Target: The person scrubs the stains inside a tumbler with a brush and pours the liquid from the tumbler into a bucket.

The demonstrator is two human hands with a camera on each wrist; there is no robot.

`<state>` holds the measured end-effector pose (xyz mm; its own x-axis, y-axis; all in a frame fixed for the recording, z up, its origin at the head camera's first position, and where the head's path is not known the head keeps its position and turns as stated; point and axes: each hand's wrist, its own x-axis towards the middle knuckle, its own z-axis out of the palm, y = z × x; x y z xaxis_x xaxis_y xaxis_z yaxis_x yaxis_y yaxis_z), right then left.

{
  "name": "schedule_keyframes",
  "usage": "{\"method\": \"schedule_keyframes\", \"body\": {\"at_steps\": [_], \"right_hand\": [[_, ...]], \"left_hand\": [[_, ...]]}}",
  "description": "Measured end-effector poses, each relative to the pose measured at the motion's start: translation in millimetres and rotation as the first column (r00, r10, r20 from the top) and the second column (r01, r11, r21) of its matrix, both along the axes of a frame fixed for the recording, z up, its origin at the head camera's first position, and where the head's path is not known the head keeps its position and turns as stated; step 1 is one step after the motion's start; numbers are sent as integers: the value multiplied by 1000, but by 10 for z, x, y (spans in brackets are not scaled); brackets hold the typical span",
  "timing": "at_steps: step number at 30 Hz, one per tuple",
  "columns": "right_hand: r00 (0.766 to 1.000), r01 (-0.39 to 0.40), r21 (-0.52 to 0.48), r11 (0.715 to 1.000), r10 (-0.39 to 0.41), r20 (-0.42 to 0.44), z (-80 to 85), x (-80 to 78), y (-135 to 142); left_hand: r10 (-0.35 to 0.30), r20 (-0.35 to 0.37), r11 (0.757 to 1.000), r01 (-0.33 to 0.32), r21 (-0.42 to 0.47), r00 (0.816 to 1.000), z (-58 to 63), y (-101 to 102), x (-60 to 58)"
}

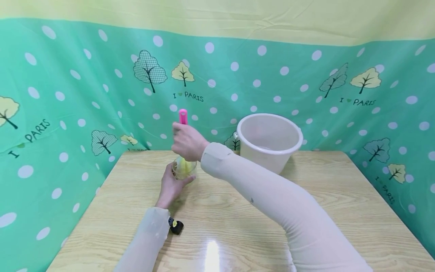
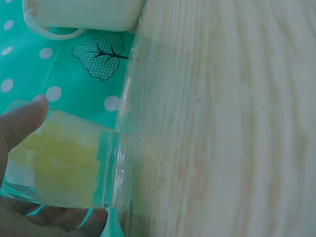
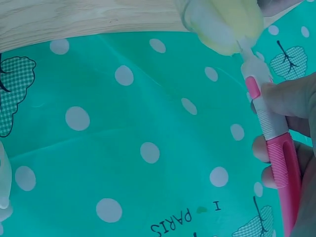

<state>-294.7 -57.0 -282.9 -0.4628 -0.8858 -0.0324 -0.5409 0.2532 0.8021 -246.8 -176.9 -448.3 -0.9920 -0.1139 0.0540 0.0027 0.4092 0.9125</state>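
Observation:
My left hand (image 1: 170, 187) grips a clear drinking glass (image 1: 181, 174) on the left part of the table, the thumb on one side and the fingers round the other. Above it, my right hand (image 1: 188, 142) holds the pink and white handle (image 3: 271, 121) of a bottle brush, whose pink end points upward. The brush's yellow and white sponge head (image 3: 224, 27) sits inside the glass. Through the glass wall in the left wrist view, the sponge (image 2: 69, 158) looks pressed against the side. My right hand hides part of the glass rim in the head view.
A large white bucket (image 1: 268, 151) stands at the back of the wooden table (image 1: 217, 211), right of the glass. Beside my left wrist is a small black object (image 1: 176, 227). Green dotted cloth (image 1: 234, 87) hangs around the table's back and sides.

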Motion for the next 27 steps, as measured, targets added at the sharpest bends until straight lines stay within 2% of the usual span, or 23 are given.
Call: {"method": "schedule_keyframes", "body": {"at_steps": [14, 27], "right_hand": [[999, 14, -4, 1000, -14, 42, 6, 4, 65], [997, -32, -7, 999, 33, 67, 2, 17, 86]], "left_hand": [[10, -10, 1000, -10, 1, 1000, -24, -3, -15], [8, -14, 1000, -8, 8, 1000, -20, 7, -1]]}}
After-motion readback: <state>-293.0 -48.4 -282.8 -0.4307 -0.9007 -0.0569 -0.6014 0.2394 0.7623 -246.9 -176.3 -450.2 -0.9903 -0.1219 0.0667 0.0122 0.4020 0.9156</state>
